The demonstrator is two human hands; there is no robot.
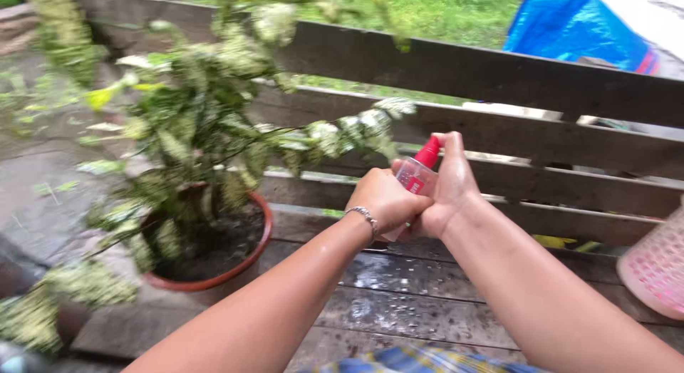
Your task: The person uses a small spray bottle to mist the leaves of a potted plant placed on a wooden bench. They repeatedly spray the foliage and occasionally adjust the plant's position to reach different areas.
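Both my hands hold a small clear spray bottle with a red nozzle top. My left hand, with a silver bracelet at the wrist, wraps around the bottle's lower body. My right hand grips it from the right, with a finger up on the red top. The nozzle faces left toward a bushy plant with green and white speckled leaves. That plant grows in a round red-brown pot on wet wooden boards, just left of my hands.
A fence of weathered horizontal wooden planks runs behind my hands. A pink perforated plastic basket stands at the right edge. A blue tarp lies beyond the fence, with grass behind. The floor boards are wet.
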